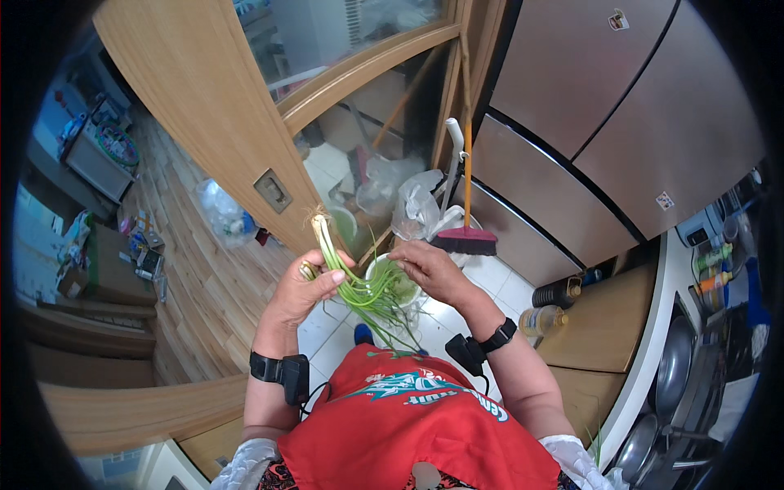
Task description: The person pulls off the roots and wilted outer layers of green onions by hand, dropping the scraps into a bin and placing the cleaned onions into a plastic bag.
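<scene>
A bunch of spring onions [361, 291] with white roots is gripped near its root end by my left hand [300, 285]; the roots point up and the green leaves droop right and down over my red apron. My right hand [429, 266] is beside the leaves, its fingers bent and close together; whether they pinch a leaf cannot be told. Below and between the hands stands a white bin [375, 264] with green scraps inside, partly hidden by the leaves and my right hand.
Ahead are a wooden sliding door [202, 92] with glass panes, a broom [468, 239], a clear plastic bag [416, 205] and a refrigerator [533, 159]. Bottles [542, 321] stand on the floor at right, beside a counter [637, 367] holding pans. A filled plastic bag [225, 214] lies beyond the door.
</scene>
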The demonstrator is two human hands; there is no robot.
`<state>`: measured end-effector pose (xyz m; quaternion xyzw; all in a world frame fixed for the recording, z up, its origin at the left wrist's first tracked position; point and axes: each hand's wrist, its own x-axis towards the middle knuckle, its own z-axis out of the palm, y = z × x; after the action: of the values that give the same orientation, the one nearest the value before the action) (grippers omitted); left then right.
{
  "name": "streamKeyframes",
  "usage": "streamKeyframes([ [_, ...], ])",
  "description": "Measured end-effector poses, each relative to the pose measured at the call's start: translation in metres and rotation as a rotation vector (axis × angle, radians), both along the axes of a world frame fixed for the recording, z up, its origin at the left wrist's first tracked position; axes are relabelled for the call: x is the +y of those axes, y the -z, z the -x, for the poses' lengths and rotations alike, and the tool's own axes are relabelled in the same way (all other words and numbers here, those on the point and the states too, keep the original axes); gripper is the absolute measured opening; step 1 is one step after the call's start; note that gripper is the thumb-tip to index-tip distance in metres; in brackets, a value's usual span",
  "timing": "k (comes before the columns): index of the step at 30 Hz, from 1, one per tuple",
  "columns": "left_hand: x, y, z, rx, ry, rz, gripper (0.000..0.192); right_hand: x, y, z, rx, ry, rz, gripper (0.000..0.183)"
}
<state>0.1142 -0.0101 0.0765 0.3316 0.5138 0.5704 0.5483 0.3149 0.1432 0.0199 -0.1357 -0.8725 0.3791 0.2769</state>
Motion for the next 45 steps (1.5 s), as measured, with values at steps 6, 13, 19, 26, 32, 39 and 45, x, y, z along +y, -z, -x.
streamKeyframes([
  [6, 0.002, -0.018, -0.007, 0.191, 0.107, -0.026, 0.027, -0.004, -0.001, -0.007, -0.147, 0.005, 0.043, 0.012],
  [13, 0.006, -0.017, -0.012, 0.251, 0.18, -0.058, 0.026, -0.007, -0.006, -0.01, -0.221, 0.052, 0.057, 0.013],
  [19, 0.005, -0.018, -0.012, 0.307, 0.226, -0.029, 0.024, -0.004, 0.007, -0.013, -0.226, 0.004, 0.541, 0.013],
  [26, 0.003, -0.017, -0.013, 0.301, 0.173, -0.087, 0.024, -0.003, 0.01, -0.019, -0.259, 0.007, 0.484, 0.01],
  [32, 0.001, -0.016, -0.017, 0.263, 0.12, -0.068, 0.022, -0.01, 0.038, -0.012, -0.091, 0.27, 0.729, 0.011],
  [39, -0.001, -0.005, -0.01, 0.213, 0.014, -0.099, 0.021, -0.009, 0.039, -0.023, 0.019, 0.283, 1.031, 0.011],
  [45, -0.004, 0.0, -0.003, 0.127, -0.02, -0.08, 0.022, -0.013, 0.029, -0.035, 0.0, 0.099, 0.857, 0.012],
])
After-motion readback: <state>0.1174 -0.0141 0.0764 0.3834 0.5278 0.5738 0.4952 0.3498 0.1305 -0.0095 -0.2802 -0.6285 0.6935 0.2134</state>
